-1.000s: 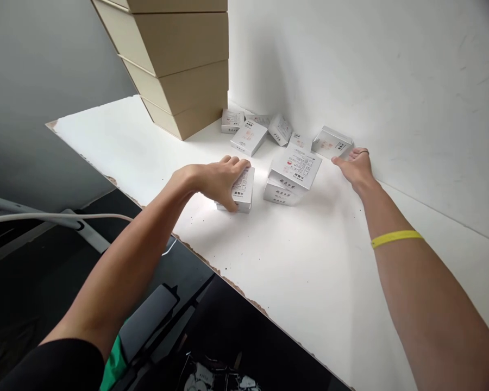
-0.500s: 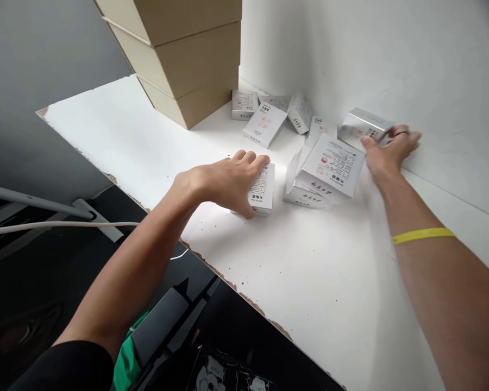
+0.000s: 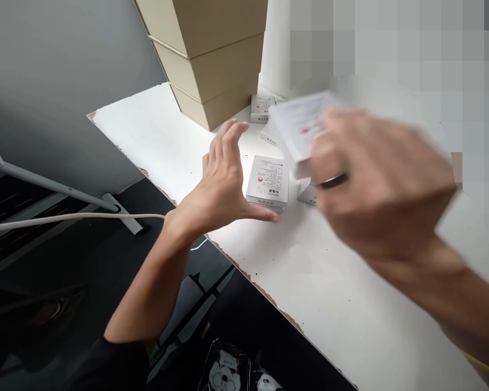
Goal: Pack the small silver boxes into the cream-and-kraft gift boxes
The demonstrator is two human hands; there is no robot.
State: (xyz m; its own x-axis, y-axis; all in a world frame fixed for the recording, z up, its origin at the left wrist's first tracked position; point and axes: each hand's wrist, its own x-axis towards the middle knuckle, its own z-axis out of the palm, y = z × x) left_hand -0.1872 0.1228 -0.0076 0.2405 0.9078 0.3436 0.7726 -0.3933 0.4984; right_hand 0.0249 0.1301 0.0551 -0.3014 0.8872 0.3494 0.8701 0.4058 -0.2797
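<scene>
My right hand point(image 3: 375, 174), blurred by motion and wearing a dark ring, grips a small silver-white tea box point(image 3: 299, 122) in the air over the table. Fingers spread, my left hand point(image 3: 224, 184) stands beside another tea box point(image 3: 269, 182) that lies flat with its printed face up. The left thumb is along that box's near edge, and the other fingers are raised off it. Behind the right hand, part of one more tea box point(image 3: 307, 193) shows; the rest of it is hidden.
A tall stack of beige boxes point(image 3: 228, 70) stands at the back of the white table point(image 3: 130, 125). Near its base sits a small tea box point(image 3: 262, 108), with others partly hidden. The table's chipped edge point(image 3: 269, 298) runs diagonally, and a pale cable point(image 3: 73, 218) crosses on the left.
My right hand has lifted a tea box from the back right and brought it left and closer. The left hand has let go of its box and opened. The view has shifted.
</scene>
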